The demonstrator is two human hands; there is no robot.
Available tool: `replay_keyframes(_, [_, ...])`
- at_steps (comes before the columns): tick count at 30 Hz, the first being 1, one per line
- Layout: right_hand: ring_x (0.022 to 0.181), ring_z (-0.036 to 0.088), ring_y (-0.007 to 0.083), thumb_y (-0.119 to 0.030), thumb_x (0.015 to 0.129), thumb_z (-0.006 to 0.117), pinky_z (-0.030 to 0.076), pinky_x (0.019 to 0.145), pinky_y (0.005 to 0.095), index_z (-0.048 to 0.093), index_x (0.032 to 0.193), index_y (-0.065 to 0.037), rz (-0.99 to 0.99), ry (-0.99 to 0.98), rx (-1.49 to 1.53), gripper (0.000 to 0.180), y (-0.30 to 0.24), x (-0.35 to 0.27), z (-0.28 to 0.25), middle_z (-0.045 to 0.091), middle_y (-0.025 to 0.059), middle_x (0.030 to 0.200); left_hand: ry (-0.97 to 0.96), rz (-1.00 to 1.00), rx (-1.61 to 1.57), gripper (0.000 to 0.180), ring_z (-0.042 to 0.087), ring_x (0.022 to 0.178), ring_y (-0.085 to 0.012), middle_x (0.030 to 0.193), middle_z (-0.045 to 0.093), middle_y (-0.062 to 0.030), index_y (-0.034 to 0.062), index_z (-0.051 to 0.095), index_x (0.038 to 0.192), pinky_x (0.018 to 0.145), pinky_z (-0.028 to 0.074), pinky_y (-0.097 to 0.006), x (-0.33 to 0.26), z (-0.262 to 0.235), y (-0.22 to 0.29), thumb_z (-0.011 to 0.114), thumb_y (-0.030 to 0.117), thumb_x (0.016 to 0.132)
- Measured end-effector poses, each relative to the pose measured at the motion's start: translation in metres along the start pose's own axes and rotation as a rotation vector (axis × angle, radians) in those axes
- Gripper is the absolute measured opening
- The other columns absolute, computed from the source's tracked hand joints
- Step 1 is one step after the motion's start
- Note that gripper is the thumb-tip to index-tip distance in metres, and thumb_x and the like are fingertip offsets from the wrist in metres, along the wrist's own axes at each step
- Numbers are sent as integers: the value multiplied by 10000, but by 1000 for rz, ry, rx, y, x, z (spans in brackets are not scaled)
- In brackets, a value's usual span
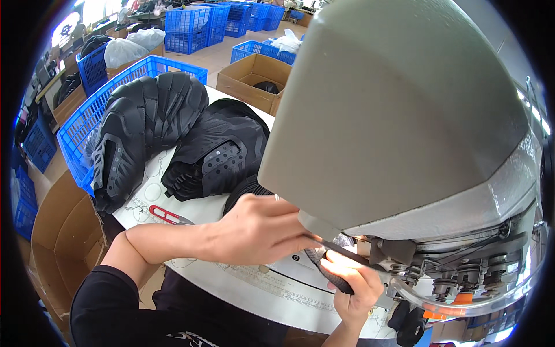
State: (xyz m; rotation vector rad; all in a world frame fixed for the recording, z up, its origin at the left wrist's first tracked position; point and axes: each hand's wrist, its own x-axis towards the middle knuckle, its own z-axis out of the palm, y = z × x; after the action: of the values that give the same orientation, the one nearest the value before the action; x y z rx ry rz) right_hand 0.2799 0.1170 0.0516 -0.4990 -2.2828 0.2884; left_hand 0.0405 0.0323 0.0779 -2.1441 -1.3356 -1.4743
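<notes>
My left hand (260,228) reaches in from the left, beside the head of a grey sewing machine (393,127). Its fingers are closed on the edge of a dark fabric piece (335,275). Across from it, my right hand (355,286) pinches the same piece between thumb and fingers, under the machine head and next to a bright light spot. The machine hides part of the piece and the needle area. Black molded shoe uppers (222,153) are heaped on the white table (237,292) beyond my left forearm. Red-handled thread snips (166,214) lie near that forearm.
Thread guides and tension knobs (445,286) sit at the machine's right side, with a clear curved guard (457,306) below. A blue crate (75,136) stands past the table's left edge, an open cardboard box (66,225) below it. Another box (254,72) stands behind the table.
</notes>
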Motion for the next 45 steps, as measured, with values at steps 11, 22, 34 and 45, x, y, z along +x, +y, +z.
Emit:
replay_keyframes(11, [757, 655, 212, -58, 609, 759, 488, 683, 299, 734, 801, -19, -136, 71, 60, 198, 0, 15, 7, 702, 89, 842, -86, 255, 336, 187, 583, 697, -127, 819, 487, -47, 20, 568, 797, 591, 548, -260, -5, 2, 19, 690, 71, 665])
replay_keyframes(22, [762, 663, 222, -54, 622, 749, 494, 706, 299, 730, 791, -20, -107, 99, 41, 173, 5, 9, 9, 707, 97, 842, -32, 267, 351, 202, 569, 686, -131, 857, 503, -68, 15, 560, 797, 611, 546, -261, -5, 8, 16, 679, 67, 642])
replay_keyframes(34, [766, 671, 233, -50, 637, 738, 500, 730, 299, 727, 780, -20, -68, 90, 20, 146, 17, -2, 14, 713, 105, 843, -22, 271, 335, 194, 587, 718, -132, 879, 526, -70, 26, 582, 832, 633, 558, -267, -3, 6, 12, 682, 82, 676])
replay_keyframes(45, [789, 666, 225, 7, 651, 671, 462, 638, 299, 753, 863, -53, -67, 47, -146, 235, 22, -9, 1, 728, 131, 897, 4, 63, 7, 179, 585, 628, -138, 837, 591, -39, 39, 647, 835, 500, 475, -261, 0, 1, 0, 750, 85, 696])
